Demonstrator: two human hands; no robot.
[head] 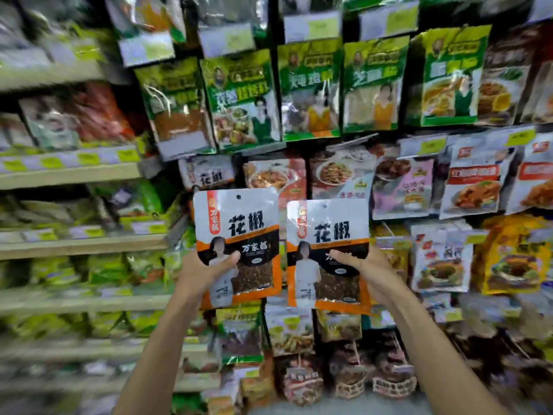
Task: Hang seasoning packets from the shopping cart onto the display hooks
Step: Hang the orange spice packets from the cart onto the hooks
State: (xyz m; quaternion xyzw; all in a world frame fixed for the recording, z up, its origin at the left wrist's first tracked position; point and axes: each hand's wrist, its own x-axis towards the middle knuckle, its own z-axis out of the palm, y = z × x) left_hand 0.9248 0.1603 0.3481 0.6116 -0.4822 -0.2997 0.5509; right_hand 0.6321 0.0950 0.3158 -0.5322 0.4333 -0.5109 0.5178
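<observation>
Presently, two matching seasoning packets, white top, black-and-orange band, clear window of dark spice. Left packet [238, 247]: clamped in the left hand [200, 272], thumb across the front low down, the packet rising above that grip. Right packet [327, 254]: clamped in the right hand [363, 272], thumb on the front, packet likewise above the grip. The two sit side by side, nearly touching, upright. Just above the left packet, a hung packet [208, 172] of similar print; green packets [309, 88] higher on the display.
</observation>
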